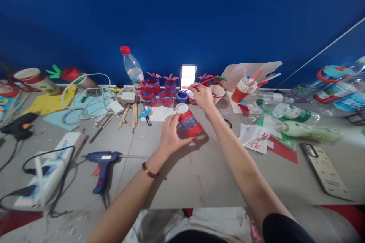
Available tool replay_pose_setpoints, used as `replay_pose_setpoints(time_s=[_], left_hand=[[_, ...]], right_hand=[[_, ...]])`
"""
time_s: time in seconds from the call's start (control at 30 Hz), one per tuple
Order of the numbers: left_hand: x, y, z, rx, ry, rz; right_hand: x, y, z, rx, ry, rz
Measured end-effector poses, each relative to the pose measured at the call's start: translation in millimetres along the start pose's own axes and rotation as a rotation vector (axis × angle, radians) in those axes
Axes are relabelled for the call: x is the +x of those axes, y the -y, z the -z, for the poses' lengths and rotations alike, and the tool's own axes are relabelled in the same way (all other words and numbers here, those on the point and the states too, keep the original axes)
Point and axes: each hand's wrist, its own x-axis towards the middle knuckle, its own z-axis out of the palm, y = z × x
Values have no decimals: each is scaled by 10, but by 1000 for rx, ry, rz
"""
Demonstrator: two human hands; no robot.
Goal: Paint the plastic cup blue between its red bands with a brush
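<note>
My left hand [171,136] is closed around a small bottle [189,122] painted red with a blue-purple middle band and topped by a white cap. The bottle is tilted above the table. In my right hand [203,97] is a red-handled paintbrush [205,82], pinched between the fingers. Its tip points down and left, at a small jar of blue paint [182,95]; whether the bristles touch the paint is too small to tell. Behind the hands stand several red-and-purple painted cups [166,98]. A white paper cup [217,92] with red inside is close by my right hand.
A blue glue gun [104,165] and a power strip [54,167] with cables lie at left. A clear bottle with a red cap [132,68] and a lit phone [188,76] stand by the blue wall. Plastic bottles [296,114] and another phone [325,171] are at right.
</note>
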Motion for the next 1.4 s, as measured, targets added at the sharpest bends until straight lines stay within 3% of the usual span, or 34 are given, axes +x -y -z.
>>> replay_pose_setpoints(time_s=[0.3, 0.63, 1.0, 1.17, 1.4], left_hand=[[3, 6, -2, 14, -4, -11], [-6, 17, -2, 31, 0, -25], [5, -2, -1, 34, -15, -15], [6, 1, 4, 38, 1, -14], [-4, 22, -13, 60, -5, -32]], right_hand=[[8, 76, 64, -49, 34, -13], [28, -111, -24, 93, -65, 28], [-4, 87, 60, -20, 13, -16], [25, -14, 53, 30, -45, -20], [4, -45, -27, 30, -28, -32]])
